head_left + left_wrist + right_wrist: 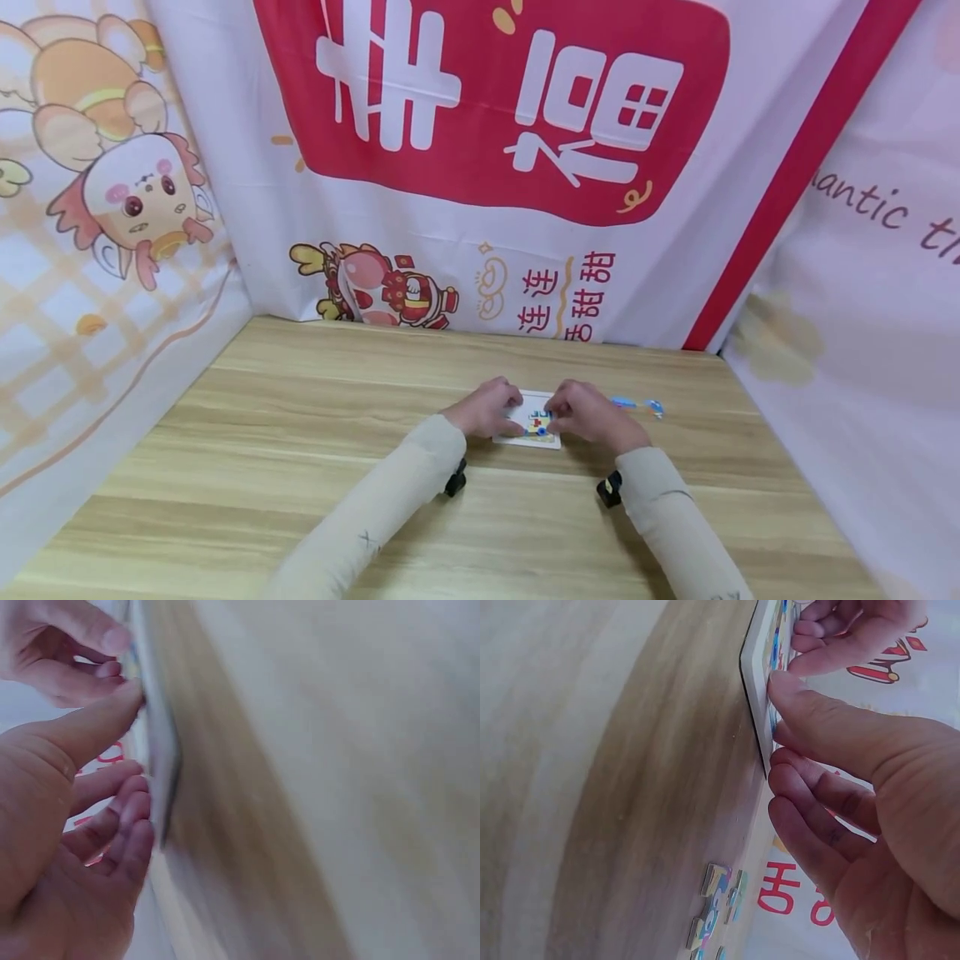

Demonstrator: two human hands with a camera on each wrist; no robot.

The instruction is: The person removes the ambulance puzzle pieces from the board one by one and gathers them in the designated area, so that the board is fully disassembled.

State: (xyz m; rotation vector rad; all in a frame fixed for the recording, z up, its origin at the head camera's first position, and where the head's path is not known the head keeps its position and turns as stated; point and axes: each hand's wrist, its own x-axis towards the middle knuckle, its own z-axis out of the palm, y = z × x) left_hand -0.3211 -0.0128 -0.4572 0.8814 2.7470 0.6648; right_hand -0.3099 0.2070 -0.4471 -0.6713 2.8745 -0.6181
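Head view: the left hand [486,408] and right hand [588,412] are pinching a puzzle tray [534,427] lying on the table [300,433]; steadying both edges seems wise. Left wrist view: the thumb is pressing the tray's rim. Right wrist view: loose puzzle pieces [716,907] are lying nearby, clearer here.

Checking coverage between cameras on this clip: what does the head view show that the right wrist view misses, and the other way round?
Only the head view shows both sleeved arms, the left hand whole at the puzzle board, the full wooden table and the printed cloth backdrop around it. Only the right wrist view shows the right hand's thumb pressing on the board's edge, and the loose puzzle pieces in close-up. Both show the right hand, the board and the table.
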